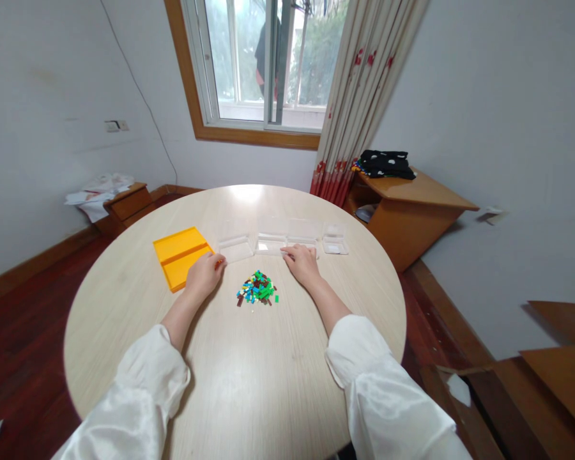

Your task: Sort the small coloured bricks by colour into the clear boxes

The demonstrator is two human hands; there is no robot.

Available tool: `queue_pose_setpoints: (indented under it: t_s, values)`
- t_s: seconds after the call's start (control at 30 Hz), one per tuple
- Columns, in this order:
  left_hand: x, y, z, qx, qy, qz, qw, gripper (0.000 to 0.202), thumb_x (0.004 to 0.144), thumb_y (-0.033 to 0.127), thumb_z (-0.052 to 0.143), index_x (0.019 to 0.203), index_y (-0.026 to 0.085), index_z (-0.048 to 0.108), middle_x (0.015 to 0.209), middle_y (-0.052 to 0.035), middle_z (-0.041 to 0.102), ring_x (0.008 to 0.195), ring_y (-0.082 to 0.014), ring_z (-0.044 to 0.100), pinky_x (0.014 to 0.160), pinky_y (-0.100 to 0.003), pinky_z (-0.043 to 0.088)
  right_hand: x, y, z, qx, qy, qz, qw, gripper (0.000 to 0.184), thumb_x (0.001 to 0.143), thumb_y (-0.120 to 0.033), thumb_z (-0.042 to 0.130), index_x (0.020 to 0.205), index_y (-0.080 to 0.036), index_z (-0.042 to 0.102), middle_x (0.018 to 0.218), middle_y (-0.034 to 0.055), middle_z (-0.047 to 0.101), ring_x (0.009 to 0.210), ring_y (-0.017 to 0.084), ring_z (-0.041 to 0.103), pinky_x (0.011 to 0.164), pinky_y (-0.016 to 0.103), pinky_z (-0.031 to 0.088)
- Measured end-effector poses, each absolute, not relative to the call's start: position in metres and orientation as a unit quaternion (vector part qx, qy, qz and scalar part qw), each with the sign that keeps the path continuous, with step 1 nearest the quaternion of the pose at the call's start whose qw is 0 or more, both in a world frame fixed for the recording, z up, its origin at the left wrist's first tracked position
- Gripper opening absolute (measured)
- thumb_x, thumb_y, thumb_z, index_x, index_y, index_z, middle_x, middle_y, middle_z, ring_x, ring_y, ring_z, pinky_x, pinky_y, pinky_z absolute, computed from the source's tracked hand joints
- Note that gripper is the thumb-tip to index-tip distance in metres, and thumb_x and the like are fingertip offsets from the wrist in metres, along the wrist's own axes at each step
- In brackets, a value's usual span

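Several clear plastic boxes stand in a row across the middle of the round table. My left hand (205,275) is closed, its fingertips at the near left corner of the leftmost clear plastic box (237,249). Its wrist side lies over the edge of a yellow two-part tray (179,246). With fingers bent, my right hand (303,263) grips the near edge of a middle clear plastic box (271,245); the hand partly hides the boxes there. Between my hands and nearer to me lies a pile of small building bricks (259,287), green, blue, brown, white and yellow.
A small clear box (335,246) stands at the right end of the row. The round table (249,383) has a pale wood top. Beyond it are a wooden cabinet (402,217) with black spotted cloth (388,164), a curtain (349,96) and a window.
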State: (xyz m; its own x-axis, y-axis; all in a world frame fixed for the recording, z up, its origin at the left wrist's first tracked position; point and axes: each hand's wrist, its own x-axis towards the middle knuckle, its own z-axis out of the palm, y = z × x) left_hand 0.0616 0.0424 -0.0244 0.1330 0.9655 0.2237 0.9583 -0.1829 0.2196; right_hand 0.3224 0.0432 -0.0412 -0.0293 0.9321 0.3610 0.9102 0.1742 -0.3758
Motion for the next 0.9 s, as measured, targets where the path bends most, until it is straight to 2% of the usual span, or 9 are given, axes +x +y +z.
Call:
queue_pose_setpoints:
  t_s: [0.6, 0.9]
  values:
    - [0.0574, 0.0429, -0.0264, 0.740, 0.653, 0.162, 0.009, 0.030, 0.087, 0.033, 0.040, 0.098, 0.020, 0.065, 0.096, -0.0085, 0.065, 0.092, -0.0235, 0.059, 0.072, -0.030, 0.044, 0.3245, 0.0455, -0.0426, -0.640, -0.720, 0.031, 0.267, 0.022, 0.087, -0.017, 0.050, 0.098, -0.025, 0.068, 0.100, 0.0051, 0.067, 0.099, 0.020, 0.053, 0.082, 0.034, 0.025]
    - [0.0571, 0.0422, -0.0272, 0.752, 0.638, 0.162, 0.009, 0.032, 0.087, 0.030, 0.037, 0.099, 0.021, 0.065, 0.097, -0.0084, 0.064, 0.092, -0.0224, 0.059, 0.073, -0.029, 0.043, 0.3242, 0.0448, -0.0436, -0.631, -0.720, 0.036, 0.285, 0.018, 0.087, -0.023, 0.050, 0.093, -0.023, 0.068, 0.095, 0.0040, 0.067, 0.098, 0.019, 0.053, 0.083, 0.034, 0.025]
